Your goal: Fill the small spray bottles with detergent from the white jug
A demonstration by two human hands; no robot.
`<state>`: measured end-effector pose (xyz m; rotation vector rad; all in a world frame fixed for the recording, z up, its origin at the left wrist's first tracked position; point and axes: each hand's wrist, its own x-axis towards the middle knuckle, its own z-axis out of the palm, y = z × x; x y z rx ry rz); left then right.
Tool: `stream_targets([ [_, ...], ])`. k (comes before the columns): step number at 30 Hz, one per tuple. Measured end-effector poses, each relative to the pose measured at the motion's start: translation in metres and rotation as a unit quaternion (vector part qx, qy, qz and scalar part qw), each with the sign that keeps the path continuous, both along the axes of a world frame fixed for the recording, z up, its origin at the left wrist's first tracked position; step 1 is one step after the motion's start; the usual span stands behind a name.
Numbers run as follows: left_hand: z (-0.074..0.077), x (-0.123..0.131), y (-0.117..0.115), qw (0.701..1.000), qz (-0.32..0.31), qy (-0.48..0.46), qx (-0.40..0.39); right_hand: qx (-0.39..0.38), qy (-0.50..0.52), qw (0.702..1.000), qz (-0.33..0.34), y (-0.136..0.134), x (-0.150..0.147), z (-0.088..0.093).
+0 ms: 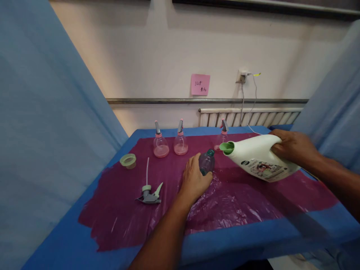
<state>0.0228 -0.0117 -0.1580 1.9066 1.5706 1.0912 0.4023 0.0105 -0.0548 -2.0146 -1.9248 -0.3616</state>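
Note:
My left hand is wrapped round a clear spray bottle body with a green neck, its top off and slightly tilted to the right. In my right hand is the handle of a big white detergent jug, tipped so that its green spout points left, close to the bottle's mouth but apart from it. No stream of liquid shows between them. A grey and pale green trigger spray head with its dip tube lies left of my left hand. Further left sits a pale green cap.
Two spray bottles with pink liquid, one left and one right, stand at the back. A third spray bottle is partly hidden behind the jug spout. Dark red plastic sheeting covers the blue table. Blue curtains hang at both sides.

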Motion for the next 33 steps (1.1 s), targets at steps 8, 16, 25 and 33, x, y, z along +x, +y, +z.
stream_targets([
  [8,0.001,0.001,-0.002,1.000,-0.007,0.003,0.011,-0.034,-0.073,0.996,-0.025,0.002,-0.016,0.032],
  [16,0.004,0.001,-0.006,1.000,-0.024,0.012,0.006,-0.070,-0.142,0.987,-0.009,0.007,-0.026,0.054],
  [25,0.002,0.002,-0.007,0.999,-0.034,0.000,0.007,-0.069,-0.194,0.979,0.000,0.008,-0.032,0.068],
  [33,0.003,0.002,-0.009,0.999,-0.042,0.003,-0.002,-0.041,-0.202,0.978,0.033,0.011,-0.030,0.075],
])
